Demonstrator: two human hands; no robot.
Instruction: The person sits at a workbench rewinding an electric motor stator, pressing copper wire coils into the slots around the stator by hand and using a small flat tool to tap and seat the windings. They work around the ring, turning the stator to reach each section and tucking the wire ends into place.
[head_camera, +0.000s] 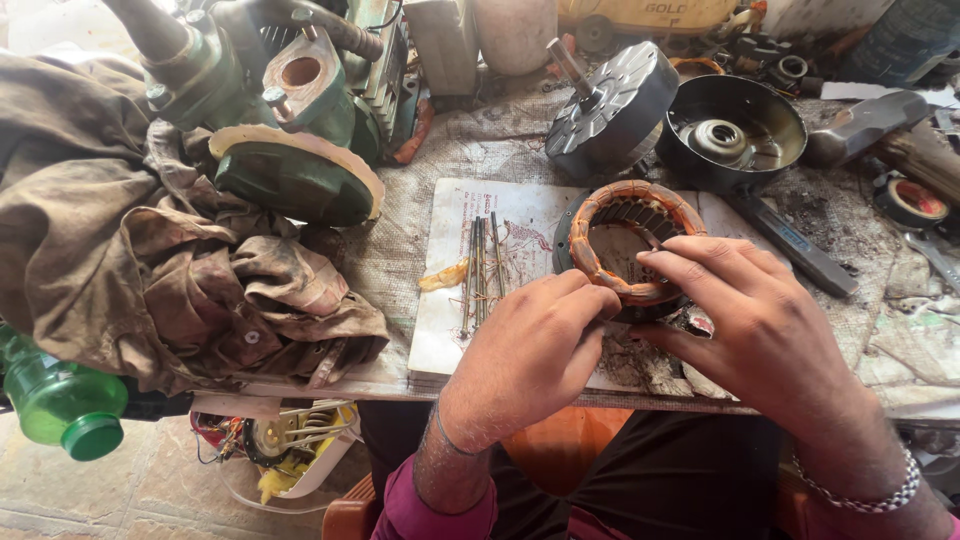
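Cluttered bench (400, 240): one coil ring (628, 245), four thin rods (482, 262). Left hand (530, 350) and right hand (745, 320) both pinch the ring's near rim.

Orange-brown winding on stator (628, 245); green bottle (62, 402); grey ribbed rotor (612, 110); stained brown cloth (150, 260).

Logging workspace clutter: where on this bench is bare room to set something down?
Bare room: the white board below the metal rods, left of the left hand, and the mat right of the right hand. Crowded: the rags, the rotor and the bowl-shaped housing behind the stator.
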